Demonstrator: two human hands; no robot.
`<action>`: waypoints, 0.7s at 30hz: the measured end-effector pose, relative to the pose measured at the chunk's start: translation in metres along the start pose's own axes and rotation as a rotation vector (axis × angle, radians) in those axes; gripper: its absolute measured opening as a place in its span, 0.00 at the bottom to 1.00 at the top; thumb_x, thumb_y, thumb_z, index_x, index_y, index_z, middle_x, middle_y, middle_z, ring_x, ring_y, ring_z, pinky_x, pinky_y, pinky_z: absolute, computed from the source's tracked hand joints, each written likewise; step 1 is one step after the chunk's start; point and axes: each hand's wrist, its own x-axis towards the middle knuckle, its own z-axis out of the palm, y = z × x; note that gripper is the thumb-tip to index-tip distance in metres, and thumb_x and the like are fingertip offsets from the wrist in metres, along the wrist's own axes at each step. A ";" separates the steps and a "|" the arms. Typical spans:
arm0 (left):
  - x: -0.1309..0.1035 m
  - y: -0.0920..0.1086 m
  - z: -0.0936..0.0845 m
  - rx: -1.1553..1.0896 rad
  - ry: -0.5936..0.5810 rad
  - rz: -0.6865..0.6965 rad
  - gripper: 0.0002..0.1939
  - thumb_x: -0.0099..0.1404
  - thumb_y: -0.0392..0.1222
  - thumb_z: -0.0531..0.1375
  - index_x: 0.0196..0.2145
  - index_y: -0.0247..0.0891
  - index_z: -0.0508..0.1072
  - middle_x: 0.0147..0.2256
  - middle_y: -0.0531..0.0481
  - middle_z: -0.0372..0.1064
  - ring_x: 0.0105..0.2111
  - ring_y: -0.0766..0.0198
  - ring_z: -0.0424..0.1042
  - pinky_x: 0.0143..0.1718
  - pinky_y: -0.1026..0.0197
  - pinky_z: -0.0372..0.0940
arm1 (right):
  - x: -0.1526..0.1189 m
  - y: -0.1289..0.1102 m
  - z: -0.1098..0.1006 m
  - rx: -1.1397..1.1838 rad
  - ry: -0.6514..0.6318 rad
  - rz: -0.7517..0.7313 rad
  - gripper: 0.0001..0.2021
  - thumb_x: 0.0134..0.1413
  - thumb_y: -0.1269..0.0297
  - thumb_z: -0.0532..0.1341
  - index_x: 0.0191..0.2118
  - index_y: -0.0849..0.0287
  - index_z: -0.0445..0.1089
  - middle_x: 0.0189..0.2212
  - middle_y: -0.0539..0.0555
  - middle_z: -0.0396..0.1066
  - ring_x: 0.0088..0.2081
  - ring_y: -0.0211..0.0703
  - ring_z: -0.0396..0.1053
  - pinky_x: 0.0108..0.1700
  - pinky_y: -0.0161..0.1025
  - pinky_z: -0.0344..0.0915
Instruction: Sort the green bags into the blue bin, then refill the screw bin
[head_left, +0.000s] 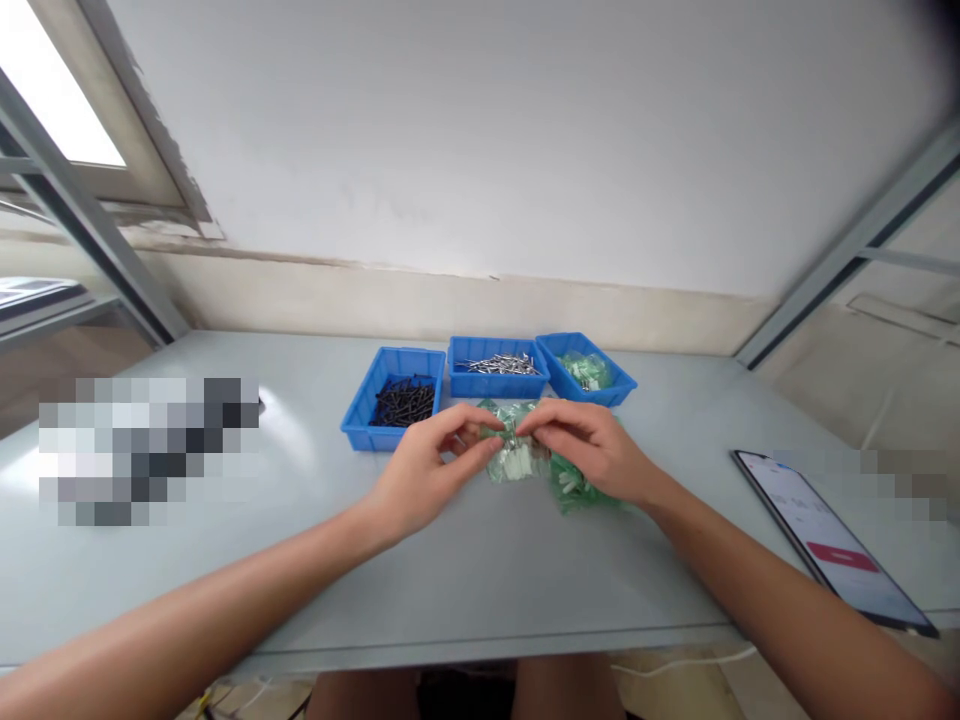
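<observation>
Between my two hands is a small clear plastic bag (pixel 517 462) with pale green tint, holding white pieces and what look like a few metal parts. My left hand (pixel 439 455) pinches its upper left edge between thumb and fingers. From the other side, my right hand (pixel 589 442) grips the top of the same bag, fingers bent. Under and beside my right hand lies a green plastic bag (pixel 574 488) with white pieces in it, partly hidden by the hand.
Behind my hands stand a blue bin (pixel 352 425) of black screws, a blue bin (pixel 499 386) of silver metal pieces, and a tilted blue bin (pixel 611 392) with filled bags. A phone (pixel 832 535) lies at the right on the grey table (pixel 450 600). Something at the left is blurred out.
</observation>
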 end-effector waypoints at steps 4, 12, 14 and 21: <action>-0.001 0.001 0.001 -0.048 -0.012 0.011 0.06 0.60 0.39 0.61 0.37 0.37 0.71 0.26 0.56 0.59 0.26 0.69 0.61 0.30 0.65 0.61 | 0.001 -0.001 0.002 -0.039 0.033 0.030 0.07 0.56 0.67 0.59 0.40 0.55 0.72 0.33 0.51 0.71 0.32 0.37 0.67 0.32 0.34 0.64; -0.002 0.001 0.001 -0.007 0.029 0.054 0.04 0.63 0.37 0.58 0.37 0.38 0.70 0.27 0.55 0.63 0.28 0.69 0.64 0.30 0.66 0.61 | 0.003 0.001 0.004 -0.102 0.064 0.090 0.06 0.54 0.63 0.61 0.38 0.55 0.73 0.34 0.51 0.73 0.32 0.37 0.69 0.30 0.34 0.64; -0.003 0.000 0.000 0.013 0.036 0.073 0.03 0.63 0.36 0.57 0.36 0.38 0.70 0.28 0.54 0.65 0.28 0.69 0.65 0.31 0.66 0.61 | 0.004 0.000 0.004 -0.124 0.056 0.107 0.06 0.54 0.63 0.61 0.38 0.55 0.73 0.34 0.51 0.73 0.31 0.37 0.69 0.31 0.34 0.64; -0.002 -0.002 0.000 0.075 0.047 0.068 0.04 0.64 0.38 0.57 0.36 0.38 0.72 0.28 0.53 0.68 0.29 0.67 0.66 0.31 0.64 0.63 | 0.004 0.000 0.004 -0.149 0.050 0.101 0.06 0.55 0.63 0.60 0.38 0.55 0.73 0.32 0.51 0.73 0.30 0.37 0.69 0.30 0.34 0.65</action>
